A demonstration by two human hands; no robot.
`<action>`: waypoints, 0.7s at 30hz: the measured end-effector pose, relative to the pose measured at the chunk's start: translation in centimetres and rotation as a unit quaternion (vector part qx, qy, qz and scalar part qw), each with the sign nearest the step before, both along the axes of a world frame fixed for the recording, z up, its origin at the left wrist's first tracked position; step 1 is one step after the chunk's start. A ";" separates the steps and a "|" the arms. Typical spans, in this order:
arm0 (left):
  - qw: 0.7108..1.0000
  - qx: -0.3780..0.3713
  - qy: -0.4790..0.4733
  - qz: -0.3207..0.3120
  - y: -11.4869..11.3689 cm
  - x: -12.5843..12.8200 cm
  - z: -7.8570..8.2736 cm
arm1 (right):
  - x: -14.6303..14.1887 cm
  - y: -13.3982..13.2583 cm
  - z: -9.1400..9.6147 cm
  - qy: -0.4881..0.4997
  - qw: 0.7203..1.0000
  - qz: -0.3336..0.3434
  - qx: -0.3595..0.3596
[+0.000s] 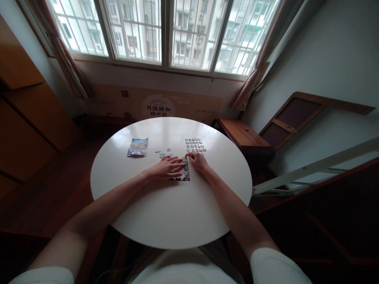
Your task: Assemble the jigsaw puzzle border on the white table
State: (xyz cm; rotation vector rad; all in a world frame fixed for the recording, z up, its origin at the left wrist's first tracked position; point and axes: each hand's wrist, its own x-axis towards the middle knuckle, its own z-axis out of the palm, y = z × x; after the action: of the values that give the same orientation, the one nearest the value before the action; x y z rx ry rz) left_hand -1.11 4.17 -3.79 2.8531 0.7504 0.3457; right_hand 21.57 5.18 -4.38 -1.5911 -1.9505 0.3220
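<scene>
A partly joined jigsaw puzzle (186,173) lies on the white round table (166,213). My left hand (166,167) rests over it with fingers spread, hiding much of its left side. At the puzzle's upper right corner is my right hand (196,161), its thumb and fingertips pinched together; whatever they hold is too small to make out. Loose jigsaw pieces (194,142) stand in rows just beyond my right hand. A few more loose pieces (162,155) are scattered beyond my left hand.
A colourful printed packet or sheet (137,147) lies at the table's left. Behind the table is a printed cardboard panel (189,105) under the barred window. A wooden bench (244,133) stands at the far right, and orange cabinets (32,114) are on the left.
</scene>
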 end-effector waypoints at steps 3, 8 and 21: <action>1.000 0.000 0.005 0.001 -0.1 0.0 0.0 | 0.0 0.0 0.0 0.001 1.000 0.006 -0.010; 1.000 0.006 0.018 0.007 -0.2 0.1 -0.1 | -0.1 -0.3 0.5 -0.003 1.000 0.001 -0.029; 0.996 0.033 -0.026 0.079 -0.4 -0.2 0.8 | -0.2 -0.5 0.8 -0.010 0.999 -0.010 -0.038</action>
State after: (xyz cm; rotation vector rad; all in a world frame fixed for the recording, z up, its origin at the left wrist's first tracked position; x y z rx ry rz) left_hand -1.28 3.75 -2.98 2.8393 0.9752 0.4731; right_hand 21.35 4.66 -3.60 -1.6668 -1.9578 0.3778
